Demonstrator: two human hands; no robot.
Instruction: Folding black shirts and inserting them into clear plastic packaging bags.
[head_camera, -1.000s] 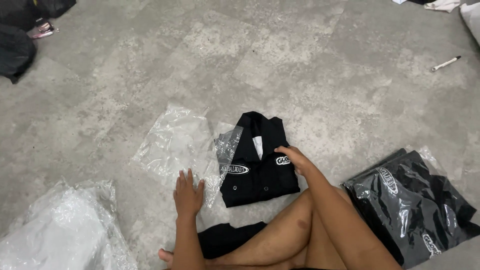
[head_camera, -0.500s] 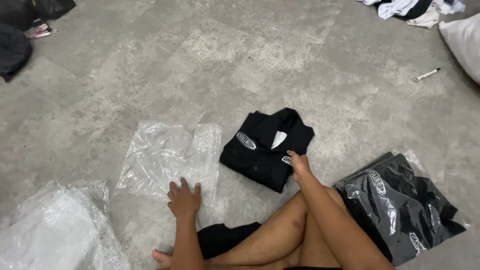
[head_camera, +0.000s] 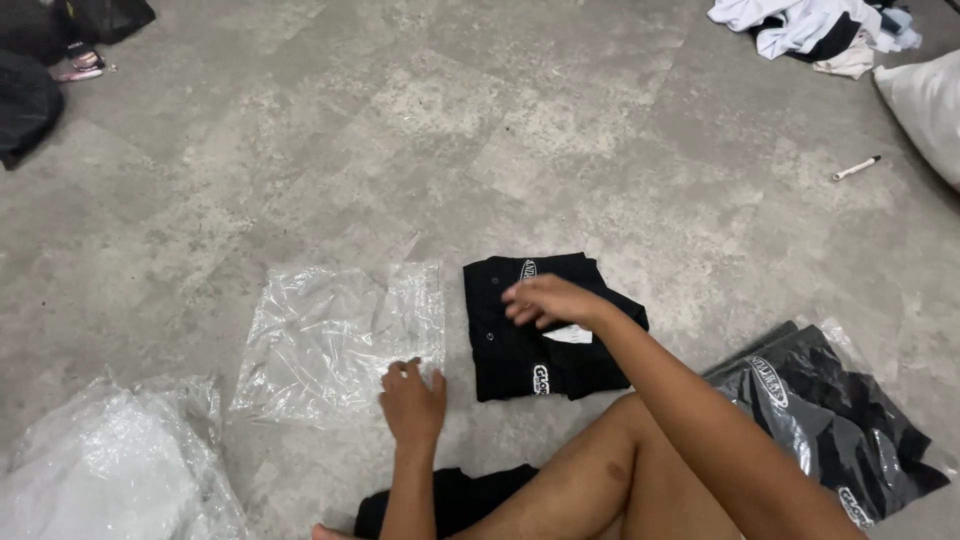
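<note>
A folded black shirt (head_camera: 520, 350) with white oval patches lies on the grey floor. My right hand (head_camera: 545, 300) rests on its upper part, fingers curled and pressing the cloth. A flat clear plastic bag (head_camera: 335, 335) lies just left of the shirt. My left hand (head_camera: 412, 400) presses on the bag's lower right corner, fingers spread. My bare leg (head_camera: 610, 480) crosses the foreground between the shirt and the camera.
A stack of bagged black shirts (head_camera: 830, 420) lies at the right. Crumpled clear plastic bags (head_camera: 100, 470) pile at the lower left. Black cloth (head_camera: 450, 495) sits under my leg. A white marker (head_camera: 856, 168), a white sack (head_camera: 925, 105), loose clothes (head_camera: 810, 28) and dark bags (head_camera: 30, 100) lie farther off.
My right hand turned the black shirt and slid it to the right of the bag. My left hand stayed on the bag's corner, and the bag now lies flatter.
</note>
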